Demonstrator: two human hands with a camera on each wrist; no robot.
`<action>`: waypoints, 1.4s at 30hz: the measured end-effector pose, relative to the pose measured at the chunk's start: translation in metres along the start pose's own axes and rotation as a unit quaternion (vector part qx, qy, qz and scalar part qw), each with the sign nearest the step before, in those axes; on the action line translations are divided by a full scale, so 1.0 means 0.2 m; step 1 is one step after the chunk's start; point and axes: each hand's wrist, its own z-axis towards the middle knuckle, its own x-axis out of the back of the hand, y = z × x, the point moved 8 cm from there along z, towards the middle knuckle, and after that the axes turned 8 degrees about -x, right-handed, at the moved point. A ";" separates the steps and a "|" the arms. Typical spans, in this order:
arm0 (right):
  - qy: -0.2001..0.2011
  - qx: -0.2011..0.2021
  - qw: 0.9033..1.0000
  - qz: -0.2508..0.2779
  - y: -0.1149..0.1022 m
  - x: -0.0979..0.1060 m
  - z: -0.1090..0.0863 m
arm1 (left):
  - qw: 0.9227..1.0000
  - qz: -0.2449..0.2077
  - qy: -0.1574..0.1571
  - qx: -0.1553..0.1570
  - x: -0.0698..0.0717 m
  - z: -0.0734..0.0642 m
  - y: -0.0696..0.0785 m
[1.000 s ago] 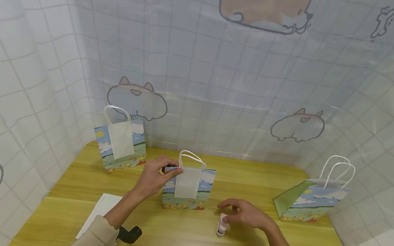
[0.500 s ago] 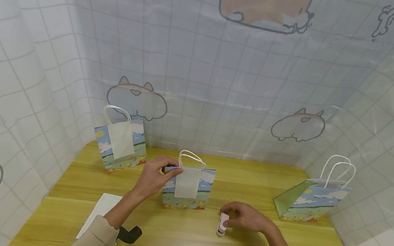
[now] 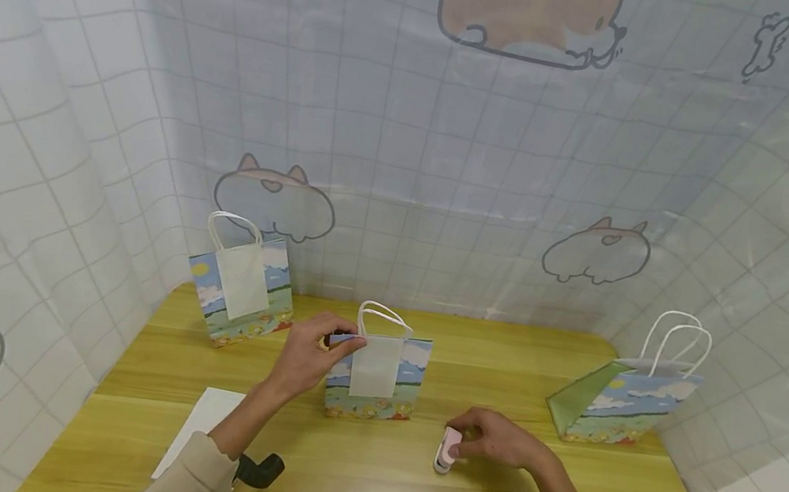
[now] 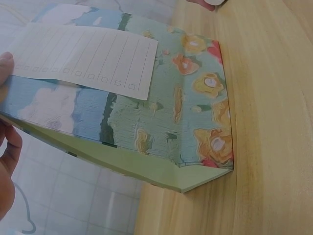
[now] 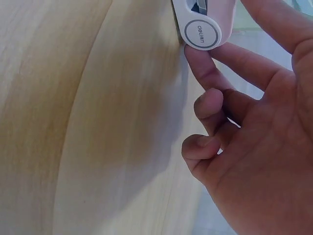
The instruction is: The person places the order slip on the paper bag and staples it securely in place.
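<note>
In the head view, my left hand (image 3: 309,356) pinches the top left edge of a small paper gift bag (image 3: 410,379) printed with sky and flowers. A white lined paper slip (image 4: 88,58) lies against the bag's front, and my thumb touches it at its upper end. My right hand (image 3: 499,439) holds a pink and white stapler (image 3: 447,450) by its far end, thumb on the near side and fingers behind. The right wrist view shows the round end of the stapler (image 5: 201,33) between thumb and fingers, close to the tabletop; the other fingers are loosely curled.
A similar bag (image 3: 275,290) with a white slip on its front (image 3: 242,282) stands at the back left. Another bag (image 3: 633,406) without a visible slip stands open at the right. White paper (image 3: 208,413) lies beside my left forearm on the wooden table (image 3: 347,475).
My right thumb and fingers have closed on the stapler, which has shifted and tilted slightly. The left hand and the middle bag have stayed in place.
</note>
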 end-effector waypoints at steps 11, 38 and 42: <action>-0.005 -0.013 1.000 0.014 0.00 0.01 -0.01 | 1.000 -0.002 0.000 -0.002 0.00 0.00 0.00; -0.037 0.004 0.998 0.058 -0.01 -0.03 -0.03 | 1.000 0.001 -0.005 0.006 -0.01 0.00 0.00; -0.043 0.006 0.997 0.062 -0.01 -0.04 -0.03 | 1.000 -0.002 -0.007 0.011 -0.01 0.00 0.00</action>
